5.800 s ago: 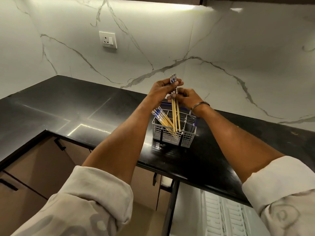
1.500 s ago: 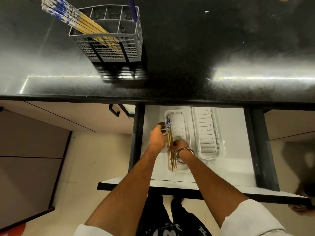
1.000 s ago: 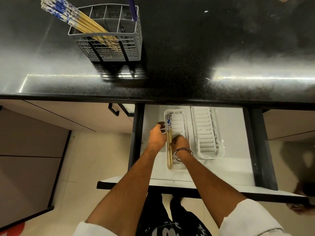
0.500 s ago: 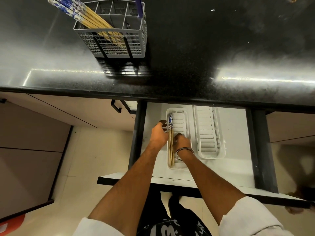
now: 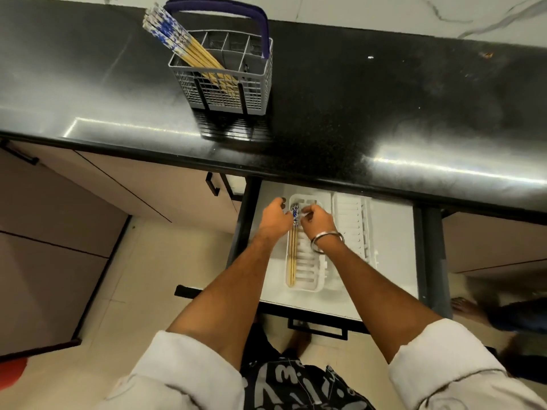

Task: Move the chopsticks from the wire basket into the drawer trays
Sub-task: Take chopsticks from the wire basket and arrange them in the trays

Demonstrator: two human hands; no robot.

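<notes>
Black polished stone makes up the countertop [image 5: 384, 113], speckled and glossy with streaks of reflected light. On it, behind the open drawer [image 5: 390, 261], stands the wire basket [image 5: 228, 84], a grey mesh box split into compartments, with a dark blue arched handle [image 5: 236, 10]. A bundle of chopsticks [image 5: 189, 48] leans out of the basket's front-left compartment, pale wood shafts with blue-and-white patterned tops. The white, smooth-floored drawer holds two white slotted plastic trays side by side: the left tray [image 5: 307, 270] and, to its right, the right tray [image 5: 352, 229], partly under the counter edge. A few chopsticks [image 5: 293, 255] lie lengthwise along the left tray's left side, patterned ends towards the counter. The left hand [image 5: 275, 220] is curled at those patterned ends; the right hand [image 5: 316, 220], wearing a metal bangle [image 5: 325, 241], pinches loosely beside them; whether either truly grips them I cannot tell. Both forearms cross over the drawer front and hide part of the left tray
</notes>
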